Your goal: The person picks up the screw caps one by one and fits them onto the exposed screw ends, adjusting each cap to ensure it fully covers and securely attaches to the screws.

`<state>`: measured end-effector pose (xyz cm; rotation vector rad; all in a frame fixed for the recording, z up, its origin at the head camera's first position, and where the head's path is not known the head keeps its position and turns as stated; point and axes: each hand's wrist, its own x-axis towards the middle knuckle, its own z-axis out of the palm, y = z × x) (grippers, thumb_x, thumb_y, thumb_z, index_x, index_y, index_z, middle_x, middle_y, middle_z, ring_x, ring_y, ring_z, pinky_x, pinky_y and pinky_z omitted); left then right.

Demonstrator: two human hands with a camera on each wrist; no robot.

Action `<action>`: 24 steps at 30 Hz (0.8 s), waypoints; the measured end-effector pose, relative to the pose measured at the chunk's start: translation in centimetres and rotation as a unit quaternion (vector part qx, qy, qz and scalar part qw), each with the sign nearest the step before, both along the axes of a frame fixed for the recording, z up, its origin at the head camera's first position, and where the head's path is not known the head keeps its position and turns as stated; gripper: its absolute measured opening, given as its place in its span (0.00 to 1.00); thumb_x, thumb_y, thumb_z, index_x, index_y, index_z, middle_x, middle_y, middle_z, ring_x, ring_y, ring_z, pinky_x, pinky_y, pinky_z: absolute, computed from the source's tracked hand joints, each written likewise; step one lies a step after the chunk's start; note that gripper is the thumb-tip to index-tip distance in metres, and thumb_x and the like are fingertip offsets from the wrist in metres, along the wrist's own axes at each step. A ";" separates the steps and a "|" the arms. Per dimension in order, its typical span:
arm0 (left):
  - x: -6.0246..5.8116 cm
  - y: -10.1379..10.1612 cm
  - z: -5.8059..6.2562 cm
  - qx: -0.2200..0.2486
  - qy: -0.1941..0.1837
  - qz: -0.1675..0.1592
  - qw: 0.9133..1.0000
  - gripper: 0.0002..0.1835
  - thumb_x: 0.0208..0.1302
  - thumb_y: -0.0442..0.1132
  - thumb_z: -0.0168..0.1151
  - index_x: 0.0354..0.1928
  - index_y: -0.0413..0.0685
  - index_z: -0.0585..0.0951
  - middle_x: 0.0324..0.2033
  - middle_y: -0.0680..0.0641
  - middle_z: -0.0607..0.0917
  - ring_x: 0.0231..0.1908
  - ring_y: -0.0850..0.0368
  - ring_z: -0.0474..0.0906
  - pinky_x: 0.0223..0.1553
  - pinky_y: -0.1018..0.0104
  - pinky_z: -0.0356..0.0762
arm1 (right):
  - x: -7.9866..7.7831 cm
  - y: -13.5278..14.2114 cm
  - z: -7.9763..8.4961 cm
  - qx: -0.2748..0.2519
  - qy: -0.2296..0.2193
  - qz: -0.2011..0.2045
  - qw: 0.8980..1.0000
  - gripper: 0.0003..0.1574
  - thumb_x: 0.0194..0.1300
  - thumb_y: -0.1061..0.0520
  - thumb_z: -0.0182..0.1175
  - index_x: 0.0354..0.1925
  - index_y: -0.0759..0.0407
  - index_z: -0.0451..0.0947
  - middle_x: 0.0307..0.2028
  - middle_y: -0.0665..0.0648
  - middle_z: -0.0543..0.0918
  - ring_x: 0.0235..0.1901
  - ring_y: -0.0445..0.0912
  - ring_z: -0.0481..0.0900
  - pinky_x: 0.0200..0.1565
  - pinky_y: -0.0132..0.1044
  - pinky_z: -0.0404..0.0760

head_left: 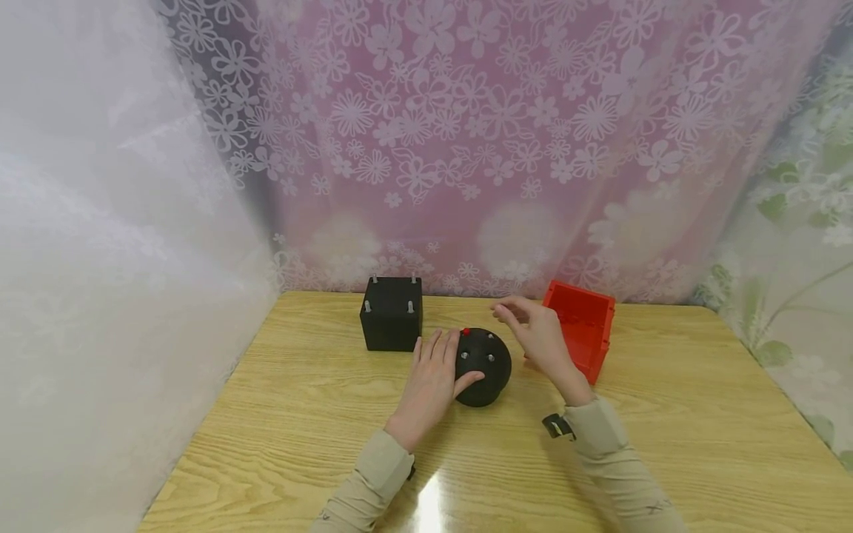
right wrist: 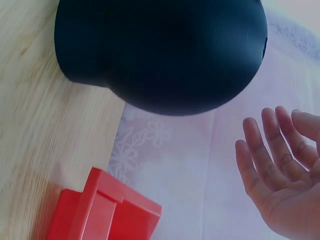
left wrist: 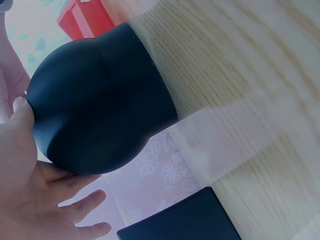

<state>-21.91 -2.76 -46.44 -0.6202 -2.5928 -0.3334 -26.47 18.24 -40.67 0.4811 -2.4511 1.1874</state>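
A black rounded block (head_left: 481,381) with a flat-sided base stands on the table, with several small clear pegs and one red peg (head_left: 466,332) on its top. My left hand (head_left: 429,377) holds its left side, thumb over the near top and fingers along the far side; the left wrist view shows the thumb and fingers touching the curved body (left wrist: 95,100). Raised to the right of the block, my right hand (head_left: 538,333) has loosely bent fingers, apart from the block. In the right wrist view nothing shows between the right hand's fingers (right wrist: 272,170).
Behind and left of the rounded block is a black cube (head_left: 392,329) with upright clear pegs at its top corners. An open red bin (head_left: 608,333) lies behind the right forearm. A pink floral curtain (head_left: 466,185) hangs at the table's back edge.
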 end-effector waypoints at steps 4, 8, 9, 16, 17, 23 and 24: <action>0.1 -0.1 0.0 -0.004 0.005 0.000 1.000 0.45 0.68 0.68 0.53 0.74 0.41 0.66 0.67 0.41 0.75 0.71 0.44 0.67 0.71 0.41 0.63 | 0.0 0.8 0.3 -0.008 -0.003 -0.007 1.000 0.14 0.73 0.51 0.63 0.50 0.57 0.86 0.42 0.58 0.90 0.41 0.53 0.89 0.48 0.55 0.85; 0.2 -0.1 0.1 -0.001 0.007 -0.002 1.000 0.45 0.68 0.68 0.54 0.74 0.41 0.66 0.66 0.41 0.76 0.71 0.44 0.67 0.71 0.41 0.63 | -0.3 2.0 0.5 -0.005 0.005 -0.023 1.000 0.13 0.74 0.52 0.62 0.50 0.57 0.85 0.41 0.59 0.90 0.41 0.54 0.89 0.48 0.55 0.85; 0.2 -0.1 0.2 0.001 0.004 -0.002 1.000 0.45 0.68 0.68 0.54 0.74 0.40 0.66 0.67 0.40 0.76 0.71 0.44 0.67 0.71 0.41 0.63 | -0.4 2.4 0.6 -0.001 0.007 -0.029 1.000 0.13 0.74 0.51 0.62 0.50 0.57 0.85 0.41 0.59 0.90 0.41 0.54 0.88 0.46 0.54 0.86; 0.0 0.0 0.2 0.007 -0.006 -0.004 1.000 0.45 0.68 0.68 0.54 0.74 0.41 0.66 0.67 0.40 0.75 0.71 0.44 0.66 0.71 0.40 0.62 | -1.4 5.0 1.3 0.019 0.034 -0.079 0.996 0.14 0.74 0.51 0.61 0.50 0.58 0.85 0.38 0.62 0.90 0.37 0.56 0.88 0.32 0.31 0.78; 0.0 0.0 0.2 0.006 -0.010 -0.004 1.000 0.45 0.68 0.68 0.53 0.75 0.41 0.65 0.68 0.41 0.74 0.71 0.44 0.66 0.71 0.40 0.62 | -1.6 5.4 1.4 0.022 0.040 -0.084 0.995 0.14 0.74 0.51 0.61 0.50 0.58 0.85 0.37 0.63 0.90 0.36 0.56 0.87 0.31 0.30 0.76; 0.0 0.0 0.2 0.002 -0.016 0.000 1.000 0.45 0.68 0.68 0.53 0.75 0.42 0.65 0.68 0.41 0.74 0.72 0.45 0.65 0.72 0.41 0.61 | -2.9 7.8 1.6 0.047 0.058 -0.107 0.992 0.15 0.76 0.53 0.60 0.50 0.63 0.85 0.37 0.66 0.89 0.36 0.60 0.87 0.35 0.43 0.82; 0.0 0.0 0.2 0.002 -0.015 0.000 1.000 0.45 0.68 0.68 0.53 0.75 0.42 0.65 0.68 0.41 0.74 0.72 0.44 0.65 0.72 0.41 0.61 | -3.1 8.2 1.6 0.052 0.055 -0.108 0.991 0.16 0.76 0.54 0.59 0.50 0.64 0.85 0.38 0.67 0.89 0.36 0.61 0.87 0.36 0.48 0.83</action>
